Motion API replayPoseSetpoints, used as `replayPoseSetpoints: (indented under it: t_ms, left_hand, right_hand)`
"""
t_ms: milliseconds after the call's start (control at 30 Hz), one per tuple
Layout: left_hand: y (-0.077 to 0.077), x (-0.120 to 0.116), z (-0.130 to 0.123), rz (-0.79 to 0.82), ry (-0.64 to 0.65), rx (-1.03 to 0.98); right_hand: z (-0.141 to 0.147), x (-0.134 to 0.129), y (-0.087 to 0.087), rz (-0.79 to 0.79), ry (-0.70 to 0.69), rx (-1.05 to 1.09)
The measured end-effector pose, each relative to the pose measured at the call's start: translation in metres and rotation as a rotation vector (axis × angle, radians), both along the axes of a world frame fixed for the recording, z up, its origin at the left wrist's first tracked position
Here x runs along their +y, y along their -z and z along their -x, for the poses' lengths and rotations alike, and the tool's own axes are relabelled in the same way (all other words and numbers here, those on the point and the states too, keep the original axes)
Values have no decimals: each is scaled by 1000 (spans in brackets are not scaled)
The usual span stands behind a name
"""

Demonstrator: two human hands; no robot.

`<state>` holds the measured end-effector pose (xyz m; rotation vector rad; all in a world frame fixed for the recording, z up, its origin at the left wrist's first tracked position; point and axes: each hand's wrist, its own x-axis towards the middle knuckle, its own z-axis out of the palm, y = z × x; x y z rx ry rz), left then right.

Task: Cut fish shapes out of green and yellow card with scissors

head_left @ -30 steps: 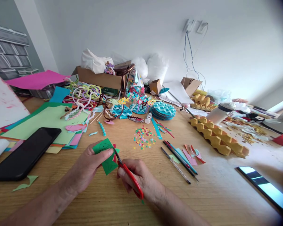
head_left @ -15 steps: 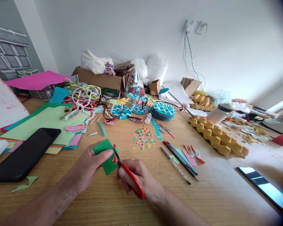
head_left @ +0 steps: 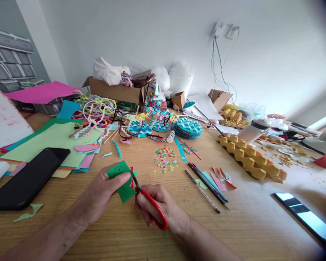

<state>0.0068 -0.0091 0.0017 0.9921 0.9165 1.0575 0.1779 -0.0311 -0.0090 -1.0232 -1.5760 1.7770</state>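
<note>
My left hand (head_left: 107,188) pinches a piece of green paper (head_left: 126,192) between thumb and fingers. Dark drawn lines with a small eye show on the paper's upper part. My right hand (head_left: 163,208) is wrapped round the handles of red-handled scissors (head_left: 155,206). Their dark blades point up and left, with the tip at the paper's right edge beside my left thumb. Small red and pink paper bits show just behind the paper. Colourful confetti (head_left: 165,159) lies on the table beyond my right hand.
A black phone (head_left: 29,177) and coloured paper sheets (head_left: 54,141) lie at left. Pens and pencils (head_left: 206,185) lie right of my hands. Farther right are a yellow egg carton (head_left: 250,157), a white cup (head_left: 254,130) and another phone (head_left: 304,217). Blue wavy discs (head_left: 187,128) stand behind.
The scissors' red handles have shifted very slightly right with my right hand. A blurred dark shape has come in at the far right edge. My left hand and the green paper look unmoved.
</note>
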Motion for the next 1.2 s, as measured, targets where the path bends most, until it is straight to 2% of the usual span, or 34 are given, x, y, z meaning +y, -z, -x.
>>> replayPoseSetpoints:
  t_ms: [300, 733, 967, 1200]
  left_hand:
    - [0, 2, 4, 34, -1, 40]
    - [-10, 8, 15, 106, 97, 122]
    - [-18, 9, 20, 79, 132, 238]
    - [-18, 9, 20, 75, 144, 226]
  right_hand:
    - [-1, 0, 1, -6, -3, -33]
    - [-4, 0, 1, -19, -15, -120]
    - [-4, 0, 2, -21, -29, -130]
    - [-4, 0, 4, 5, -39, -107]
